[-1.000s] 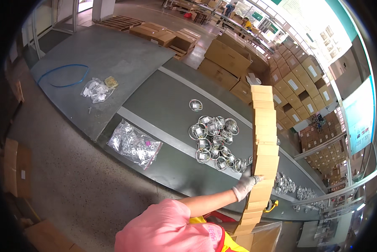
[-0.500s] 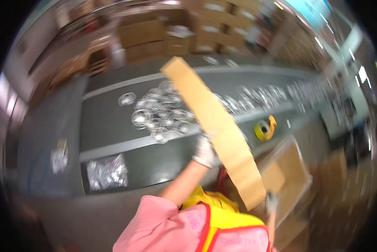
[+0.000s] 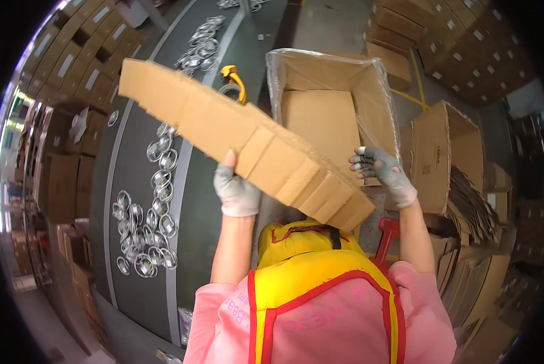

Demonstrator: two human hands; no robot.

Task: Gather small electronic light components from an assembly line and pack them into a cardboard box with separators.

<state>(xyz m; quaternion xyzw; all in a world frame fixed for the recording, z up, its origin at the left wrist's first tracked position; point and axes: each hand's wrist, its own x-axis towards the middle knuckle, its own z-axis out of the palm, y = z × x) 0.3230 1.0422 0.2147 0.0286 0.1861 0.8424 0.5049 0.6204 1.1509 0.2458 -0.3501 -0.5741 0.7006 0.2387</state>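
Note:
My left hand (image 3: 238, 188), in a grey-white glove, grips the lower edge of a long, layered piece of cardboard (image 3: 272, 159), thumb on its face. The cardboard slants from upper left down to lower right in front of me, with jagged, notched edges. My right hand (image 3: 386, 173), in a grey fingertip-less glove, hovers off the cardboard's right end, fingers spread and slightly bent, holding nothing. Just beyond it stands an open carton (image 3: 378, 82) lined with clear plastic, a flat cardboard sheet (image 3: 320, 118) inside.
To the left runs a dark conveyor belt (image 3: 141, 200) bearing many shiny round metal-like parts (image 3: 153, 239). A yellow tape dispenser (image 3: 235, 82) lies beside the belt. Another open carton (image 3: 426, 148) with flat cardboard pieces (image 3: 475, 203) stands at right. Stacked boxes (image 3: 77, 60) line the far left.
My view has swung right, toward the open carton. The cardboard stays in my left hand, while my right hand has come up from the cardboard's lower end and is apart from it.

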